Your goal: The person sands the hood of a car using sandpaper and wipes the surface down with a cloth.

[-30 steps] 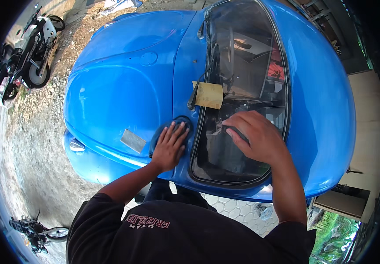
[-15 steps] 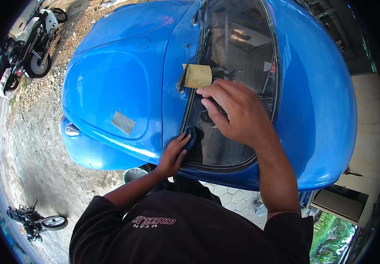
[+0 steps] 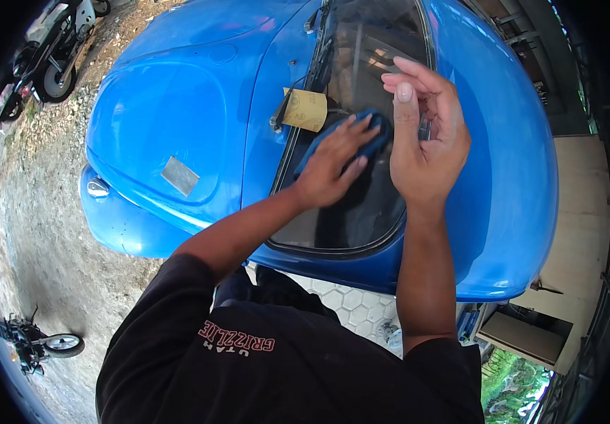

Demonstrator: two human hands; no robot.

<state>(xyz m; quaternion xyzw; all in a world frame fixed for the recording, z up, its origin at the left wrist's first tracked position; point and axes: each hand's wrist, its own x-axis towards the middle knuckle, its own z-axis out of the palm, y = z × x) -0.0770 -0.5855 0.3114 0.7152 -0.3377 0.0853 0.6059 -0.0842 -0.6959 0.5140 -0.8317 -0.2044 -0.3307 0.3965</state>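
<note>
My left hand (image 3: 332,166) lies over a dark blue cloth (image 3: 381,138), its fingers spread and pressing it to the car's windshield (image 3: 323,230). Raised above the glass to the right, my right hand (image 3: 432,141) has its fingers slightly curled, thumb apart, and holds nothing. A yellowish sheet of sandpaper (image 3: 306,111) rests at the windshield's lower edge, partly under the wiper arm (image 3: 279,116). On the blue hood (image 3: 156,120) lies a small grey rectangular sheet (image 3: 180,176).
The blue car's roof (image 3: 510,162) curves away on the right. Parked motorcycles, one white and black (image 3: 57,63) and one dark (image 3: 36,340), stand on the rough ground at left. Hexagonal paving (image 3: 354,304) shows beside the car, and a wooden cabinet (image 3: 524,332) stands at lower right.
My left hand has moved with the cloth from the windshield's near corner up toward its middle. My right hand has moved right and lifted away from the sandpaper, its palm turned inward.
</note>
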